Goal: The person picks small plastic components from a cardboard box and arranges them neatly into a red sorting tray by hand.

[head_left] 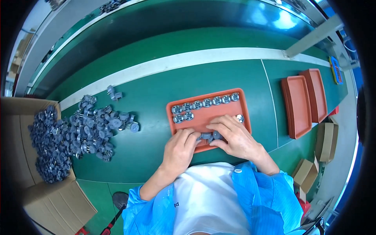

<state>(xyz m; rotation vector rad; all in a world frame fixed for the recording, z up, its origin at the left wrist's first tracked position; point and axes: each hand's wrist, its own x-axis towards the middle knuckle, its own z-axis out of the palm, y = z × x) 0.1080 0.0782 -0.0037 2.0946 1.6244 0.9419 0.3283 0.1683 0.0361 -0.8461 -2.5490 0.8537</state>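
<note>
Gray parts [205, 136]: held between the two hands, over the near side of the orange tray; whether one piece or several is held cannot be told.
Left hand [178, 151]: fingers bent and set close together, tips pressed to the left end of the gray parts; the thumb is largely hidden.
Right hand [238, 140]: index finger and thumb parted, with gray plastic pinched between them; the other fingers are curled over the tray.
Orange tray [203, 119]: shallow, rectangular, round-cornered, smooth.
Round pieces [206, 102]: ten are seen in the tray; seven are lined along the far side, two are set nearer at the left, one is placed by the right hand; shiny, clear-looking tops.
Pile [92, 127]: many matte gray parts, too many to be counted, spilled at left from one large cardboard carton [58, 205].
Stacked trays [299, 105]: two seen at right, overlapped.
Small cartons [305, 175]: two, of brown cardboard, near right.
Bench [152, 94]: smooth green surface.
</note>
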